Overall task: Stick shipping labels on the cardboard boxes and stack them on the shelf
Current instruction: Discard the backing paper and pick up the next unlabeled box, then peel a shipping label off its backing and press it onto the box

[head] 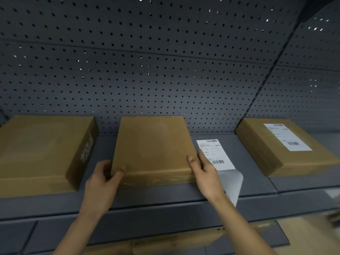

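A flat cardboard box (152,146) with a bare top lies in the middle of the grey shelf (165,197). My left hand (103,183) grips its near left corner, thumb on top. My right hand (204,172) holds the near right corner, thumb on the top and fingers along the side. A shipping label (214,153) lies on the shelf just right of this box, partly under my right fingers, its backing sheet (231,183) curling over the shelf's front edge.
A larger cardboard box (42,151) with white print on its side lies at the left. At the right a box (283,146) carries a stuck label (287,136). Grey pegboard (147,70) backs the shelf. More cardboard (303,234) shows below at lower right.
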A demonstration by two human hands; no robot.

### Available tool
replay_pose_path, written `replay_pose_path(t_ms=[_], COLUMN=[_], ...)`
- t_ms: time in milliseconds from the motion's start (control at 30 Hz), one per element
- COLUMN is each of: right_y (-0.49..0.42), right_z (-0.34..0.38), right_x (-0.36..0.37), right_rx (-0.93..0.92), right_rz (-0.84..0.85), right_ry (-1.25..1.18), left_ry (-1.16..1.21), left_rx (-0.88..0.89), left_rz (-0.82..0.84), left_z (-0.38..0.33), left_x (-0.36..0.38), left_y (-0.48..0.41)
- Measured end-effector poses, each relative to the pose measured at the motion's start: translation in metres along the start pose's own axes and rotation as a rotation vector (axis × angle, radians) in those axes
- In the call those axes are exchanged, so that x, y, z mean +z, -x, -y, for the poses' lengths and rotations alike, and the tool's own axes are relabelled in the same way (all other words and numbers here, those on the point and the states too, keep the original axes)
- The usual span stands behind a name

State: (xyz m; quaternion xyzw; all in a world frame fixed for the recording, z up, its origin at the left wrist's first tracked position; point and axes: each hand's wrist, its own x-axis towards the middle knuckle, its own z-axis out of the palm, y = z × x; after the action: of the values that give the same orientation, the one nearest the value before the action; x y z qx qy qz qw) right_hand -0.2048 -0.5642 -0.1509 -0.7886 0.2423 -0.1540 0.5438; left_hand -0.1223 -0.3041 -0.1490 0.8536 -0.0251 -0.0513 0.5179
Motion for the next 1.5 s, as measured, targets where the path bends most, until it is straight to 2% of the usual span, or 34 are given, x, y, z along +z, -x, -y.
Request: replay_pose_path(t_ms=[67, 200, 300, 500, 667, 733, 867, 1000, 1167, 1233, 1500], right_y=[-0.002, -0.01, -0.015, -0.024, -0.032, -0.036, -0.043, -0.046, -0.033, -0.027, -0.011], right_z=[0.002, 0.002, -0.001, -0.028, -0.056, -0.065, -0.078, -0.08, -0.066, -0.059, -0.051], right_x=[-0.008, -0.038, -0.072, -0.133, -0.157, -0.159, -0.158, -0.162, -0.178, -0.185, -0.194], right_rx=[-0.029, -0.084, -0.122, -0.065, 0.062, 0.089, 0.128, 0.119, 0.134, 0.129, 0.107], right_rz=[-0.016, -0.074, -0.107, -0.105, 0.029, 0.066, 0.075, 0.06, 0.082, 0.087, 0.104], right_ry=[0.001, 0.054, 0.178, 0.382, 0.45, 0.453, 0.377, 0.164, -0.29, -0.369, -0.422], left_ry=[-0.051, -0.051, -0.008, -0.003, -0.118, -0.157, -0.181, -0.201, -0.116, -0.096, 0.351], left_rx=[0.042, 0.258, 0.338, 0.391, 0.385, 0.365, 0.332, 0.153, 0.011, -0.014, -0.16], left_rz=[-0.095, -0.313, -0.329, -0.149, 0.177, 0.249, 0.312, 0.438, 0.39, 0.37, 0.405], left_z=[-0.007, -0.029, -0.054, -0.104, -0.119, -0.123, -0.127, -0.12, -0.117, -0.119, -0.124], left_x=[-0.001, 0.007, 0.029, 0.099, 0.154, 0.17, 0.194, 0.208, 0.221, 0.225, 0.235], left_y=[0.003, 0.012, 0.02, 0.041, 0.05, 0.053, 0.06, 0.062, 0.061, 0.061, 0.059])
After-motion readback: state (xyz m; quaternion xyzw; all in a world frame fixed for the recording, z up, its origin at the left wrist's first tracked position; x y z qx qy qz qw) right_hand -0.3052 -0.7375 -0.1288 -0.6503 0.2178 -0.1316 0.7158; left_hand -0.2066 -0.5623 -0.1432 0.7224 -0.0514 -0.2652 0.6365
